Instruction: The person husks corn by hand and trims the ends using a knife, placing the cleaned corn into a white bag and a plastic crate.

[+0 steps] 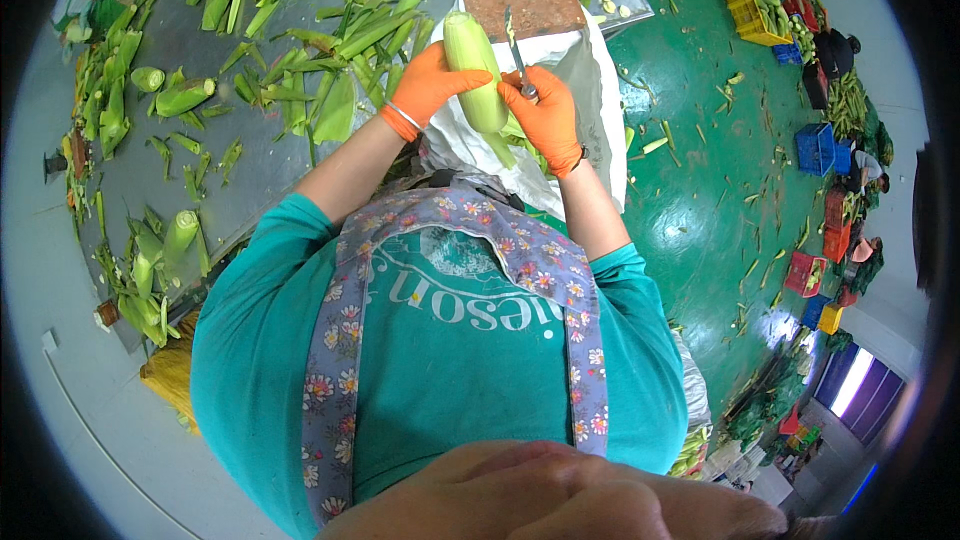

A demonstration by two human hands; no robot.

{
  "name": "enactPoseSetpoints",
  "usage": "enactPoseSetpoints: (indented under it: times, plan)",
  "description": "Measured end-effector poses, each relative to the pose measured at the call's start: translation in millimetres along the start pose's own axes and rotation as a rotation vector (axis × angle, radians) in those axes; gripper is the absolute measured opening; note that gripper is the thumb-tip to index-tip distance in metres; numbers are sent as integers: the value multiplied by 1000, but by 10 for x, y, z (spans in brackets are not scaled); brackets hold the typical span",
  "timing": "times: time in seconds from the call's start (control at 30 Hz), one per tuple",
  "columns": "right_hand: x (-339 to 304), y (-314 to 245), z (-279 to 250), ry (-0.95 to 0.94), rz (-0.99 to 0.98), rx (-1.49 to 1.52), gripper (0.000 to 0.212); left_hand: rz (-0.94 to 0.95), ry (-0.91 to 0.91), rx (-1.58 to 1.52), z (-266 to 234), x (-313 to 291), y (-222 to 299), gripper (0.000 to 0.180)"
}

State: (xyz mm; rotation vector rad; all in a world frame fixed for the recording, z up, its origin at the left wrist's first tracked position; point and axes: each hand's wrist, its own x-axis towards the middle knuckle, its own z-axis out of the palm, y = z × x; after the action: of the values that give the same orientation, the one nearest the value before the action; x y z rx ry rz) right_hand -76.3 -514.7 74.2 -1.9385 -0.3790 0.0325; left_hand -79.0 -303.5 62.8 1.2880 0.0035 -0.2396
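An ear of corn (472, 65) in pale green husk stands nearly upright in front of me. My left hand (432, 87), in an orange glove, is closed around its left side with the thumb across the front. My right hand (545, 118), also gloved in orange, grips a small knife (515, 48) whose blade points up and away from me. The right thumb reaches to the ear's lower right side, where a strip of husk (500, 145) hangs down. The fingers behind the ear are hidden.
Beyond my hands a brown cutting block (522, 10) lies on a white sack (600, 90). Husk leaves (365, 35) and several ears (185, 97) cover the metal table (235, 125) at left. Husk scraps litter the green floor (690, 200); crates (815, 148) and people are farther right.
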Motion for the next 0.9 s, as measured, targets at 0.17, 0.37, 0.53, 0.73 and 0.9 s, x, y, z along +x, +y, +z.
enactPoseSetpoints:
  times: [0.17, 0.37, 0.53, 0.73, 0.9]
  plan:
    - [-44, 139, 31, 101, 33, -116, 18, 87, -64, -29, 52, -90, 94, 57]
    - [-48, 296, -16, 5, 243, 334, 17, -17, -153, 83, 9, -120, 148, 61]
    - [6, 134, -64, 38, 383, 572, 20, 172, -341, 342, 10, -25, 102, 70]
    - [39, 104, -43, 107, 525, 1017, 17, -20, -56, -74, 109, 6, -16, 60]
    - [-8, 310, -116, 176, 501, 901, 24, 63, 174, -157, 13, 238, -548, 43]
